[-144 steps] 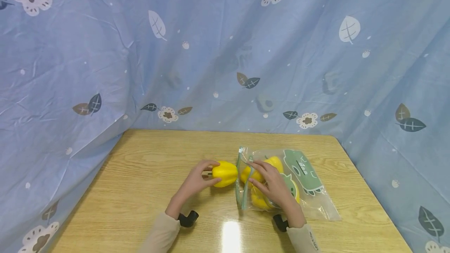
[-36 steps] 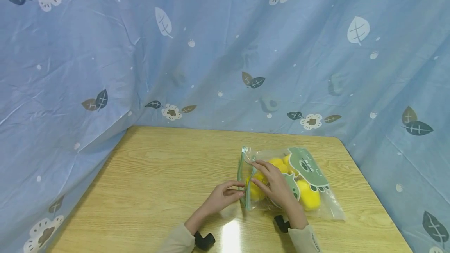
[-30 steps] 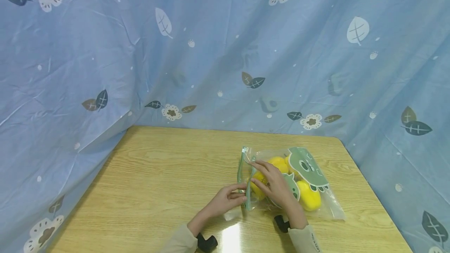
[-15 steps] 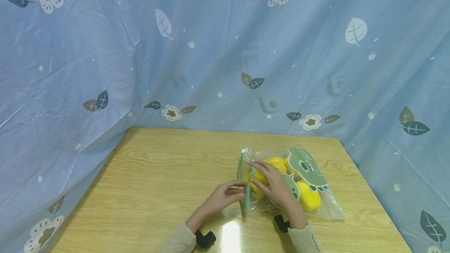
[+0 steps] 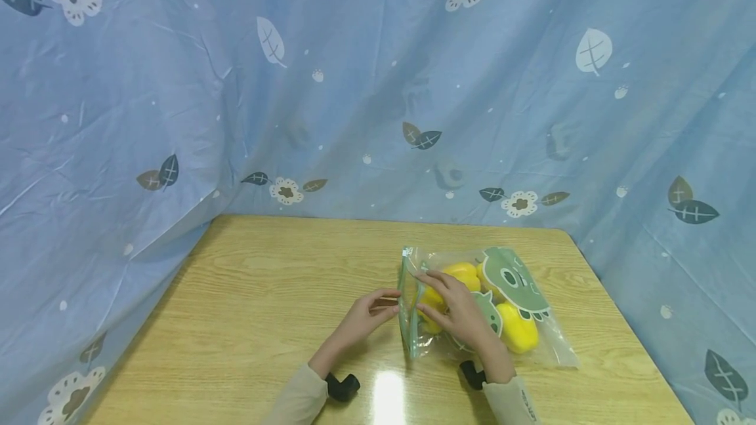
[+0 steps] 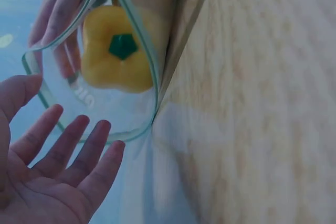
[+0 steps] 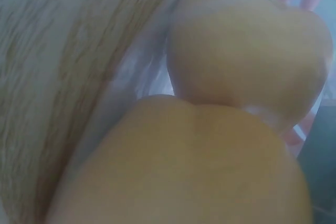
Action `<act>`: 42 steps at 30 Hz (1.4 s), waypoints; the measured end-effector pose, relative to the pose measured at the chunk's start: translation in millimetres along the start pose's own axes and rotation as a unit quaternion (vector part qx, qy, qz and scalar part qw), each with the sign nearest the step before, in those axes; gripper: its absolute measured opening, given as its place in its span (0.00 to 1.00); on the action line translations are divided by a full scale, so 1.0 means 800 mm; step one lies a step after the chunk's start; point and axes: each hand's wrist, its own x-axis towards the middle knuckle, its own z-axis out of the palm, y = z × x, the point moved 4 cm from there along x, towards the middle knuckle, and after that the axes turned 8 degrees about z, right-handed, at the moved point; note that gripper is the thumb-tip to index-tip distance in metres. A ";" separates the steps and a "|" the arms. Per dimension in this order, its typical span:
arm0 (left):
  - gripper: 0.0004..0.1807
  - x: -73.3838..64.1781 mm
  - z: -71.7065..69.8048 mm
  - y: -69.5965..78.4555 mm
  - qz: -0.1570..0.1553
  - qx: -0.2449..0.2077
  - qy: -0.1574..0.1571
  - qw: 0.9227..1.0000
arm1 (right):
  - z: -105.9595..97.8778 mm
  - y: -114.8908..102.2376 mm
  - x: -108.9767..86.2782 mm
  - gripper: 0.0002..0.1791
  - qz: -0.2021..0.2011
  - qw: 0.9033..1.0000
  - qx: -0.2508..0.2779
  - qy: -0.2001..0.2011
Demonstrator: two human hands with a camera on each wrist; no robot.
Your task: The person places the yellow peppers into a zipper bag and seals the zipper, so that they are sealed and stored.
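Observation:
A clear zip bag (image 5: 558, 343) with green cartoon prints lies on the table, its green-edged mouth (image 6: 156, 90) gaping to the left. Several yellow bell peppers (image 5: 518, 330) are inside it. Seen through the mouth in the left wrist view, one pepper (image 6: 100, 51) points its green stem outward. My right hand (image 5: 463, 313) lies over the bag and grips the mouth's upper edge between thumb and fingers. Just left of the opening is my left hand (image 5: 357, 320), its fingers spread and holding nothing. Two peppers (image 7: 247, 51) fill the right wrist view, close up behind the plastic.
The wooden table (image 5: 272, 281) extends to the left of the bag. A blue patterned curtain (image 5: 354, 84) hangs behind it and along both sides. Black wrist mounts (image 5: 342, 387) sit under both wrists, close over the tabletop.
The pepper my left hand held outside the bag is now inside, near its mouth. My left hand has drawn back slightly left from the opening. The right hand stays at the bag's edge.

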 end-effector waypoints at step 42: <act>0.22 0.080 -0.034 -0.003 -0.008 0.105 0.064 0.992 | -0.056 0.004 0.097 0.19 0.047 0.986 0.066 -0.148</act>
